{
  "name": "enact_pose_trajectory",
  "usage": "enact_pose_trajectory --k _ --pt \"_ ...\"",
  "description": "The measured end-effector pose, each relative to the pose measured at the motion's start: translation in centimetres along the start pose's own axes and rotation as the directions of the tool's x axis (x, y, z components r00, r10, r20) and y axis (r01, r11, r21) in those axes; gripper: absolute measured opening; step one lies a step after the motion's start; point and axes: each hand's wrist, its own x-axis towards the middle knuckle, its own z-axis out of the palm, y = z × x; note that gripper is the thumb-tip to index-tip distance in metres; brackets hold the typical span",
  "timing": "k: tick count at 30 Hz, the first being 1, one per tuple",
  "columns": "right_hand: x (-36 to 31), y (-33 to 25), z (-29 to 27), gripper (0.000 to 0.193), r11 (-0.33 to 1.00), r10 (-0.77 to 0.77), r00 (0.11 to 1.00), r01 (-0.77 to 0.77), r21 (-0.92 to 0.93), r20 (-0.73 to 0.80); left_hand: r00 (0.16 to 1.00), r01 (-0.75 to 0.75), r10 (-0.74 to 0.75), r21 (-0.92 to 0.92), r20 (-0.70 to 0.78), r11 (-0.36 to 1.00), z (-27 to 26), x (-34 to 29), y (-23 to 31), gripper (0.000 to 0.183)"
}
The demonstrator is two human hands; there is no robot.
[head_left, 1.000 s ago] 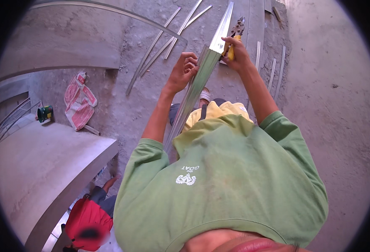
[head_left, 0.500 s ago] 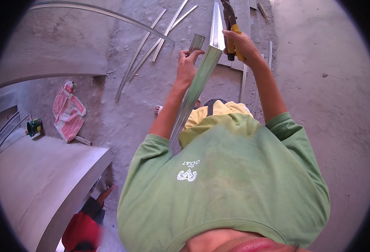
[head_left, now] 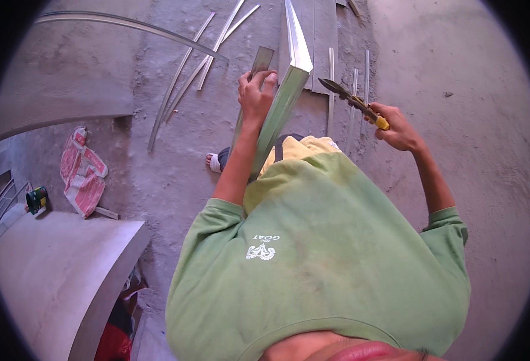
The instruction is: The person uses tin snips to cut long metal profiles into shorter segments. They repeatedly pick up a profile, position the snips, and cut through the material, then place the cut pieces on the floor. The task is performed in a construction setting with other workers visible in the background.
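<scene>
- Grips a grey metal strip (head_left: 264, 59) near its upper end with the left hand (head_left: 256, 99); has those fingers curled over it, drawn close to a fist;
- Has a bent metal channel (head_left: 282, 105) just right of that hand, slanting up and away from the lap; greenish below the fold, bright silver above; cannot tell for certain, with hand and forearm overlapping it, between light contact and a narrow gap;
- Holds yellow-handled snips (head_left: 353, 100) in the right hand (head_left: 396, 127), out to the right of the channel; has the fingers closed round the handles; points the dark blades up and left, tip near the fold but apart from it;
- Wears a green shirt (head_left: 337, 240); shows one foot (head_left: 210, 161) left of the lap, banded in white;
- Has crossed metal strips (head_left: 220, 46) on the rough grey floor (head_left: 171, 180) ahead and left; also straight strips (head_left: 331, 90) to the right, near grey boards (head_left: 325, 30);
- Has a pink-and-white sack (head_left: 84, 171) and a dark green can (head_left: 36, 200) far left, beyond a pale ledge (head_left: 60, 271).
</scene>
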Motion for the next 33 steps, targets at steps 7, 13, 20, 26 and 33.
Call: enact_pose_trajectory --k 7,13,20,26,33 --pt "1.3 -2.2 -2.3 0.043 0.999 -0.035 0.997 0.036 -0.019 0.07 1.0 -0.006 0.006 0.01 -0.012 1.0 -0.3 -0.7 0.4 0.04" --pt "1.4 -3.0 -3.3 0.039 0.991 -0.001 0.993 0.017 -0.132 0.12 1.0 0.023 -0.023 -0.003 -0.019 1.0 0.0 -0.9 0.6 0.044" --pt "2.0 -3.6 -2.5 0.041 0.989 -0.045 0.994 0.058 -0.135 0.094 0.999 0.032 -0.032 0.007 -0.007 0.999 0.4 -1.5 0.8 0.044" --pt "2.3 -3.7 -2.3 0.033 0.976 -0.004 0.997 0.021 -0.217 0.079 1.0 0.015 -0.015 0.04 0.003 0.999 0.8 -1.5 0.2 0.043" --pt "1.5 -3.1 -2.0 0.016 0.976 -0.02 0.997 0.036 -0.216 0.075 1.0 0.031 -0.031 0.048 -0.001 0.998 1.2 -1.6 0.9 0.043"
